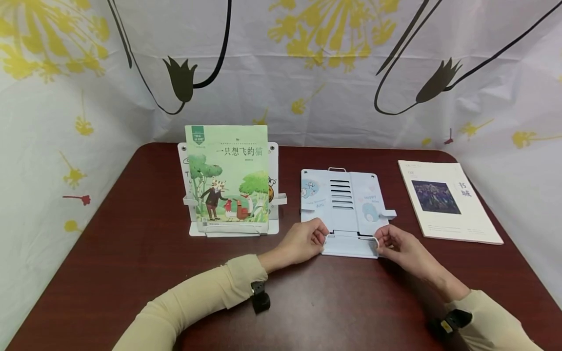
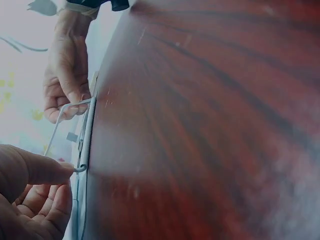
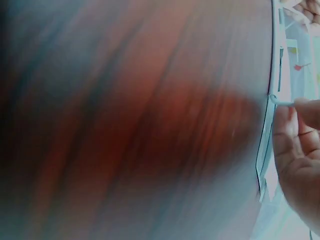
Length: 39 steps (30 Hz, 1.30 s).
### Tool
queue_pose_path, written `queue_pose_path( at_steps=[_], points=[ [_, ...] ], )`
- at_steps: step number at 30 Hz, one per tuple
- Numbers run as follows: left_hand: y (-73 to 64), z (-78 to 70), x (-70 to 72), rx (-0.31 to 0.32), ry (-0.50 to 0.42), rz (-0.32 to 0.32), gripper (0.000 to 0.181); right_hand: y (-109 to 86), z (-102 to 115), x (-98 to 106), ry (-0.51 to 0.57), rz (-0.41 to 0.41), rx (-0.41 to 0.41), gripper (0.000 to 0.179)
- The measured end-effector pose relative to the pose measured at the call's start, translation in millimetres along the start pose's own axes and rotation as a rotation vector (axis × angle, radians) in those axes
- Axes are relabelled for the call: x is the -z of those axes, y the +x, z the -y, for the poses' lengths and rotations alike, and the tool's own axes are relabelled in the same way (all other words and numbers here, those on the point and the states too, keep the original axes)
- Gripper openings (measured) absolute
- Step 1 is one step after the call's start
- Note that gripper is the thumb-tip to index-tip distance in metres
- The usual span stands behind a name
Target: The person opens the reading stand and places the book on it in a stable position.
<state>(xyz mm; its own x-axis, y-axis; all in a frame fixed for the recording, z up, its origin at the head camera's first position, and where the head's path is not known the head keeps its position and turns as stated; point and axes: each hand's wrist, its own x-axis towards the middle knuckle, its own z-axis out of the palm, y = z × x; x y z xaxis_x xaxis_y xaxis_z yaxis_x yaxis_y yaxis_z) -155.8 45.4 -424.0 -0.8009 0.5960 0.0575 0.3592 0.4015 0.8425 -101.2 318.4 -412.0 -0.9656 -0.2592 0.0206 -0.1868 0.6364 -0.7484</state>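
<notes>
A pale blue book stand (image 1: 368, 190) with cartoon prints and slots lies folded down on the table. Along its near edge a thin wire bracket (image 2: 59, 117) is raised away from the ledge. My left hand (image 1: 305, 241) pinches the left end of this wire between thumb and finger. At the opposite end, my right hand (image 1: 403, 251) pinches the wire likewise. Both ends show in the left wrist view, with the left hand (image 2: 35, 187) lower and the right hand (image 2: 67, 75) above. In the right wrist view, thumb and finger of the right hand (image 3: 300, 155) meet at the wire's end.
Left of the hands, a green picture book (image 1: 232, 180) stands upright on a white book stand (image 1: 274, 225). A white book with a dark picture (image 1: 470, 214) lies flat at the right. The dark red table (image 1: 131, 253) is backed by a patterned white curtain (image 1: 246, 97).
</notes>
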Motion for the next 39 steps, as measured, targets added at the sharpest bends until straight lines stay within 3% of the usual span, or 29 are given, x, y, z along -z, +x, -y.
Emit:
queue_pose_path(
  at_steps=[6, 10, 14, 17, 21, 24, 26, 34, 39],
  points=[
    [-4.3, -4.6, 1.7, -0.149, 0.136, 0.017, 0.023, -6.0, -0.7, -1.7, -0.079, -0.039, 0.207, 0.026],
    [-6.2, -4.9, 1.9, -0.193, 0.161, 0.022, 0.023, -8.7, -0.7, -3.8, -0.11, -0.052, 0.224, 0.03],
    [-7.0, -1.5, 3.2, -0.192, 0.095, 0.038, 0.019, -8.7, -0.1, -1.3, -0.04, -0.008, 0.199, 0.024],
    [-6.1, 0.5, 6.2, -0.15, -0.004, -0.028, 0.014, -5.1, 2.5, 9.3, 0.065, -0.007, 0.153, 0.015],
    [-1.0, 1.7, 10.6, -0.076, -0.177, -0.247, 0.017, 4.8, 4.2, 32.9, 0.207, -0.114, 0.031, 0.017],
    [2.8, 5.0, 10.8, -0.027, -0.276, -0.386, 0.023, 14.5, -0.1, 47.9, 0.203, -0.192, -0.071, 0.025],
    [4.0, 7.7, 9.2, 0.008, -0.301, -0.433, 0.028, 21.8, -4.6, 53.8, 0.157, -0.215, -0.121, 0.028],
    [10.7, 14.4, 2.5, 0.097, -0.261, -0.48, 0.046, 47.0, -20.7, 57.5, -0.134, -0.237, -0.239, 0.032],
    [19.3, 12.0, 4.7, 0.175, -0.277, -0.442, 0.049, 59.2, -23.9, 56.7, -0.2, -0.211, -0.274, 0.03]
  ],
)
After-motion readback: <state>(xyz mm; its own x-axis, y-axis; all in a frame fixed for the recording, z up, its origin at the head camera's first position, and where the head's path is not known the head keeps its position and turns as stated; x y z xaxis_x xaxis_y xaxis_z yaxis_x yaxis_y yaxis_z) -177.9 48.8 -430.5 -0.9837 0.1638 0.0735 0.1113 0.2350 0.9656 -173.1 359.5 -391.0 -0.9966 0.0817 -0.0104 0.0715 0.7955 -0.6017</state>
